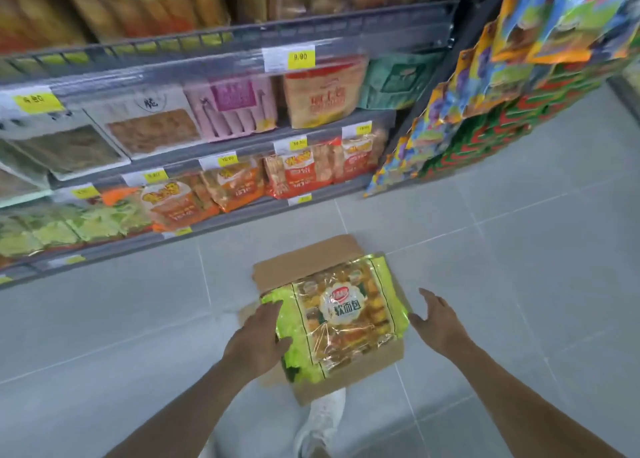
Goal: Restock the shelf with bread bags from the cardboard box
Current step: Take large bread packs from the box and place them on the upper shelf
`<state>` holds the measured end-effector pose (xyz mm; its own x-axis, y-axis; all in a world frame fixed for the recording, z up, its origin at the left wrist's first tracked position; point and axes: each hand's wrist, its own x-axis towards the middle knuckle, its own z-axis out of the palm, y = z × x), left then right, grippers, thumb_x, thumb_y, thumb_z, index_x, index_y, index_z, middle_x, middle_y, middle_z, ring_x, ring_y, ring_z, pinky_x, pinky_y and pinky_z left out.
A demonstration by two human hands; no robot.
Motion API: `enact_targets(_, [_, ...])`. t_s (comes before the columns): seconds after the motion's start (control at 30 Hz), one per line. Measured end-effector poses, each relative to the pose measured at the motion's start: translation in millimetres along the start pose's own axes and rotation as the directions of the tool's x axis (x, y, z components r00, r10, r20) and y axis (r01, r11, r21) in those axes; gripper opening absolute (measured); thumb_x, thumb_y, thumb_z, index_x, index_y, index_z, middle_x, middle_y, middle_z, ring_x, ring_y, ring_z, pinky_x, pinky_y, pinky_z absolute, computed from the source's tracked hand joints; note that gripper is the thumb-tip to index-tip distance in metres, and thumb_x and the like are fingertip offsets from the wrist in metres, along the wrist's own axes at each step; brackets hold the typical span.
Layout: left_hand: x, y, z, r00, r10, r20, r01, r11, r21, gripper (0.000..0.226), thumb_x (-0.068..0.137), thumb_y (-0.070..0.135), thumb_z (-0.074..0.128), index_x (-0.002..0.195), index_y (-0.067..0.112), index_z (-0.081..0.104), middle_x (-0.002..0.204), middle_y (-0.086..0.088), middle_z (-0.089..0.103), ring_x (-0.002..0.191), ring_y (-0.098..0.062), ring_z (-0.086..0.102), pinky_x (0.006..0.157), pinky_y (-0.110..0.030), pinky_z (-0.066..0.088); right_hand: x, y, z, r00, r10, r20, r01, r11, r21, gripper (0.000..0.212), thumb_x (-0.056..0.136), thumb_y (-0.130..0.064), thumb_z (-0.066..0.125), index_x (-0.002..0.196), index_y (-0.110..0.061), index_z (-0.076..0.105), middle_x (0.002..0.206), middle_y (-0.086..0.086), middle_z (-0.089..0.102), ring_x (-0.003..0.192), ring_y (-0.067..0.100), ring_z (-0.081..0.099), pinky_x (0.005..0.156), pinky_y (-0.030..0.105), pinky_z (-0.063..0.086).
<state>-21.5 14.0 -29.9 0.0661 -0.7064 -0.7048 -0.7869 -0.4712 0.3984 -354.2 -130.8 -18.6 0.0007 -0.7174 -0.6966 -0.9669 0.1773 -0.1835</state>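
As the box [346, 378] sits on grey tiles [519, 249] near the shelf [207, 149], left hand [258, 336] lies flat on its bag [346, 312], right hand [438, 322] spread wide

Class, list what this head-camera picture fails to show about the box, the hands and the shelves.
Head view: bags beneath the top bread bag, hidden inside the cardboard box.
Whether the right hand touches the bag: too close to tell.
Lowest price tags: blurred, small.

I can't see into the cardboard box [356, 371] under the bread bag [346, 308], and packs [138, 3] on the top shelf [242, 34] are blurred and cropped at my view's upper edge.
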Motion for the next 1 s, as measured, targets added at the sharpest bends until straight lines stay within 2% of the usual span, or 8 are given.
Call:
enact_targets(0.13, [63.2, -4.6, 47.8, 0.963, -0.241, 0.122, 0.264, 0.935, -0.237, 0.090, 0.094, 0.054, 0.059, 0.161, 0.017, 0.011, 0.165, -0.009, 0.023, 0.149, -0.026, 0.031, 0.116, -0.035, 0.032, 71.5, 23.9, 38.1, 0.990, 0.090, 0.112, -0.103, 0.989, 0.107, 0.069, 0.095, -0.032, 0.062, 0.153, -0.011, 0.031, 0.148, 0.016, 0.046, 0.134, 0.033, 0.046, 0.110, 0.037, 0.036])
enact_targets(0.23, [103.9, -10.5, 76.2, 0.908, -0.369, 0.200, 0.418, 0.838, -0.351, 0.099, 0.091, 0.056, 0.063, 0.161, 0.012, 0.010, 0.164, -0.011, 0.028, 0.143, -0.028, 0.040, 0.102, -0.028, 0.038, 117.2, 36.2, 67.0, 0.979, 0.131, 0.156, -0.152, 0.980, 0.131, 0.067, 0.095, -0.033, 0.060, 0.152, -0.009, 0.035, 0.149, 0.015, 0.048, 0.133, 0.033, 0.049, 0.109, 0.037, 0.038])
enact_targets(0.4, [154.2, -34.8, 114.4, 0.843, -0.475, 0.250, 0.523, 0.618, -0.588, 0.133, 0.050, 0.080, 0.080, 0.154, 0.014, 0.029, 0.153, -0.005, 0.045, 0.135, -0.030, 0.049, 0.108, -0.039, 0.043, 171.7, 46.5, 102.0, 0.973, 0.161, 0.167, -0.192, 0.962, 0.192, 0.068, 0.098, -0.040, 0.055, 0.154, -0.010, 0.031, 0.154, 0.014, 0.042, 0.140, 0.033, 0.042, 0.113, 0.036, 0.034])
enact_targets(0.5, [159.5, -29.2, 118.5, 0.829, -0.484, 0.279, 0.527, 0.514, -0.676, 0.144, 0.047, 0.074, 0.088, 0.159, 0.018, 0.016, 0.159, -0.007, 0.036, 0.142, -0.031, 0.041, 0.114, -0.046, 0.037, 188.9, 49.6, 115.4, 0.980, 0.126, 0.153, -0.162, 0.953, 0.257, 0.060, 0.095, -0.047, 0.059, 0.142, -0.012, 0.050, 0.139, 0.010, 0.058, 0.124, 0.032, 0.055, 0.101, 0.036, 0.043])
enact_targets(0.6, [159.5, -18.0, 117.4, 0.830, -0.493, 0.261, 0.506, 0.470, -0.723, 0.136, 0.061, 0.054, 0.091, 0.160, 0.018, 0.004, 0.161, -0.008, 0.031, 0.145, -0.031, 0.036, 0.113, -0.045, 0.036, 188.3, 47.2, 121.3, 0.988, 0.090, 0.128, -0.126, 0.944, 0.307, 0.044, 0.090, -0.051, 0.063, 0.122, -0.020, 0.065, 0.110, -0.002, 0.068, 0.101, 0.023, 0.061, 0.084, 0.032, 0.045])
enact_targets(0.73, [177.6, -46.6, 143.6, 0.807, -0.521, 0.278, 0.514, 0.390, -0.764, 0.130, 0.038, 0.065, 0.095, 0.146, 0.022, 0.036, 0.144, -0.004, 0.054, 0.127, -0.029, 0.057, 0.092, -0.050, 0.057, 193.6, 61.1, 134.4, 0.986, 0.104, 0.128, -0.143, 0.926, 0.349, 0.067, 0.073, -0.069, 0.060, 0.124, -0.025, 0.064, 0.111, -0.003, 0.072, 0.107, 0.026, 0.066, 0.095, 0.041, 0.052])
enact_targets(0.83, [165.7, -30.4, 128.7, 0.795, -0.531, 0.294, 0.514, 0.332, -0.791, 0.117, 0.035, 0.058, 0.092, 0.137, 0.018, 0.050, 0.129, -0.005, 0.060, 0.118, -0.027, 0.059, 0.081, -0.039, 0.057, 177.8, 47.1, 126.6, 0.984, 0.131, 0.120, -0.169, 0.900, 0.401, 0.067, 0.074, -0.064, 0.061, 0.123, -0.020, 0.064, 0.113, 0.001, 0.070, 0.108, 0.028, 0.064, 0.097, 0.041, 0.051])
enact_targets(1.0, [150.6, -4.3, 111.2, 0.797, -0.529, 0.291, 0.498, 0.304, -0.812, 0.070, 0.079, 0.025, 0.085, 0.136, 0.007, 0.048, 0.121, -0.014, 0.056, 0.107, -0.027, 0.057, 0.094, -0.046, 0.055, 162.2, 41.7, 120.3, 0.991, 0.112, 0.077, -0.134, 0.908, 0.398, 0.039, 0.085, -0.048, 0.060, 0.110, -0.018, 0.068, 0.103, 0.003, 0.072, 0.099, 0.028, 0.066, 0.088, 0.040, 0.054])
